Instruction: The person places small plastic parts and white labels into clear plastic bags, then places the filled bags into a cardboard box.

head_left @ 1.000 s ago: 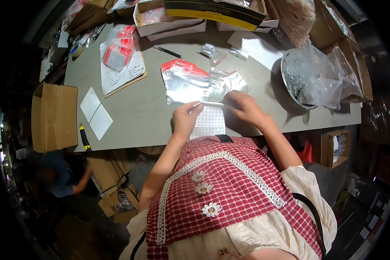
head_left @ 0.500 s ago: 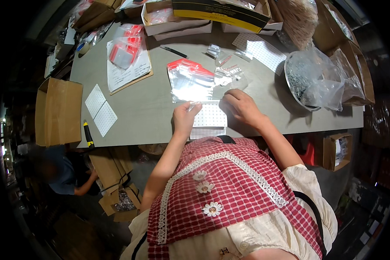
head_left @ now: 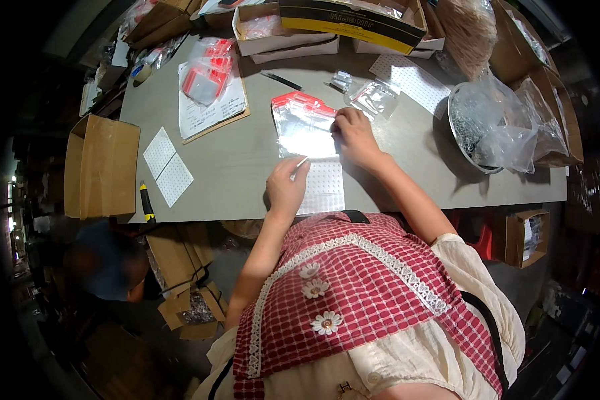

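Note:
A white sheet with a grid of small dots (head_left: 325, 183) lies at the table's near edge in front of me. My left hand (head_left: 287, 183) is closed at the sheet's upper left, a white edge showing between thumb and finger. Just beyond the sheet lies a stack of clear plastic bags with red tops (head_left: 305, 127). My right hand (head_left: 357, 139) has its bent fingers pinched on the right edge of this stack. The fingertips partly hide what they hold. A small clear packet (head_left: 375, 99) rests beyond my right hand.
Left of me are more dotted sheets (head_left: 168, 167), a yellow-black cutter (head_left: 147, 202) and a cardboard box (head_left: 103, 167). A clipboard (head_left: 210, 117) carries papers and red-topped bags. A metal bowl (head_left: 470, 127) of small metal parts stands right. Another person (head_left: 107, 263) is low at left.
My right hand has left the sheet's right side and moved forward to the bag stack. My left hand stays at the sheet. The whole view has shifted slightly.

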### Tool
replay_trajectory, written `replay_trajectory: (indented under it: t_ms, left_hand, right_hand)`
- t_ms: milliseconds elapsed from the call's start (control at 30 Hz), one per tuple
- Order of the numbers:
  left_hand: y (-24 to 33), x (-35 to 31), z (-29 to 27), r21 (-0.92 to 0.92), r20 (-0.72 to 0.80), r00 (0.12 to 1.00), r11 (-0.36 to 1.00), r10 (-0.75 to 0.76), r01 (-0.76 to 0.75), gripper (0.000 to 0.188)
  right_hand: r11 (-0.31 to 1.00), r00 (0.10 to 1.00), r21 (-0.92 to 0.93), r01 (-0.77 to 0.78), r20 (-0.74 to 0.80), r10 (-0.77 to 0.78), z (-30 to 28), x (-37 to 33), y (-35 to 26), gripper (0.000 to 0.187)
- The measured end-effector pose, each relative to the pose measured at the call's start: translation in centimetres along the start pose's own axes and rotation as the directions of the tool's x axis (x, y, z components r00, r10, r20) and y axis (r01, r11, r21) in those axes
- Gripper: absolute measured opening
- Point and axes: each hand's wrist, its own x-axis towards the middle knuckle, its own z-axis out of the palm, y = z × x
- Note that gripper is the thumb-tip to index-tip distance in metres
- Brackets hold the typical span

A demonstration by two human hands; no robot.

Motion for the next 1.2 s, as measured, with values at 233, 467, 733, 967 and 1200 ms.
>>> replay_trajectory:
  t_ms: [233, 467, 733, 967, 1200]
  left_hand:
    - [1.2, 1.6, 0.0, 0.043, 0.171, 0.889, 0.898, 0.425, -0.437, 0.016]
    - [0.6, 3.2, 1.7, 0.062, 0.458, 0.756, 0.832, 0.467, -0.551, 0.018]
    - [0.4, 4.4, 2.5, -0.029, 0.451, 0.733, 0.830, 0.508, -0.558, 0.012]
    - [0.4, 4.8, 2.7, -0.033, 0.418, 0.722, 0.803, 0.552, -0.595, 0.032]
    - [0.4, 4.8, 2.6, -0.026, 0.410, 0.741, 0.819, 0.532, -0.573, 0.011]
  right_hand:
    - [0.977, 0.978, -0.045, -0.210, -0.025, 0.209, -4.3, -2.8, 3.3, 0.067]
    - [0.991, 0.988, 0.044, -0.130, -0.080, 0.133, -6.9, -5.4, 6.1, 0.056]
    - [0.975, 0.988, -0.220, 0.013, -0.150, -0.047, -7.5, -4.3, 6.0, 0.014]
    - [0.946, 0.907, 0.247, -0.209, -0.312, 0.282, -8.4, -0.8, 9.6, 0.012]
    - [0.994, 0.997, -0.102, -0.039, -0.065, 0.033, -7.5, 0.3, 9.6, 0.020]
